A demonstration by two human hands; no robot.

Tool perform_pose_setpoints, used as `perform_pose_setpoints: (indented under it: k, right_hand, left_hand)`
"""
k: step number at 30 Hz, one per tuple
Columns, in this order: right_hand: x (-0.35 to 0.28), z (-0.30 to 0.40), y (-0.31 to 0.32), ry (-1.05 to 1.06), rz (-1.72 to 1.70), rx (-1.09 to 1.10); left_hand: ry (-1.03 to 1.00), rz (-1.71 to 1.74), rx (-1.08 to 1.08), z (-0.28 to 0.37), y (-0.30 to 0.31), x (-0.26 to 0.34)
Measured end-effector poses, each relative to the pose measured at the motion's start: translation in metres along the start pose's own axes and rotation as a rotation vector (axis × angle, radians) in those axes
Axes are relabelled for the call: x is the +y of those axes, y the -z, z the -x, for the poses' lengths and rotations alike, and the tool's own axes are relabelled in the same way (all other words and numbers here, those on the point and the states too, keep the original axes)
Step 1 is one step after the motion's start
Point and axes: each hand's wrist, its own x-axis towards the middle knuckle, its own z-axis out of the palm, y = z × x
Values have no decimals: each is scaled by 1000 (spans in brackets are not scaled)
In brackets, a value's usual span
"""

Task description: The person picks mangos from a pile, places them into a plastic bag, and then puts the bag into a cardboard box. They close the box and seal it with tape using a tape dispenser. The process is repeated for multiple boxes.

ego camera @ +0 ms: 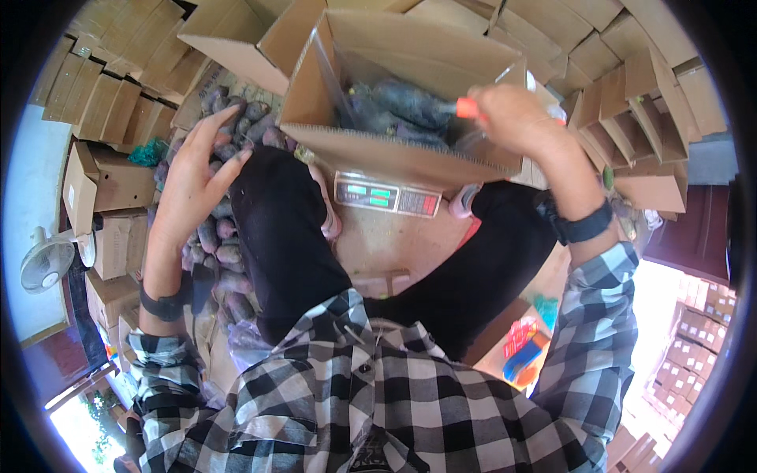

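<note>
My left hand [198,168] hovers with spread fingers over a heap of purple root vegetables [227,254] to the left of my knee, and nothing shows in its grasp. At the right side of an open cardboard box [390,151], my right hand [511,115] is closed around an orange-handled tool [467,108], whose blade or tip is hard to make out. Inside the box, large dark vegetables [408,103] lie in a clear plastic liner. A digital scale [387,195] with lit displays shows at the box's near side.
Stacked cartons [136,88] rise at the left, and more boxes [633,118] stand at the right. Another open box [236,53] is behind the heap. A fan [47,263] is at far left. A carton [502,337] with colourful packets is beside my right thigh.
</note>
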Motion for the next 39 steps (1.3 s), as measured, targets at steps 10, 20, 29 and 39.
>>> perform_pose_setpoints:
  k: [10,20,29,39]
  right_hand:
    - [-22,143,36,-424,-291,183]
    - [7,294,-81,-1097,-774,263]
    - [-60,405,-195,-1319,-787,-94]
    - [-130,457,-231,-1221,-760,-397]
  left_hand:
    - [-18,-181,20,64,-36,-46]
    - [3,-205,-25,58,-36,-48]
    - [-24,-301,-62,54,-36,-62]
    - [-42,-346,-146,47,-33,-67]
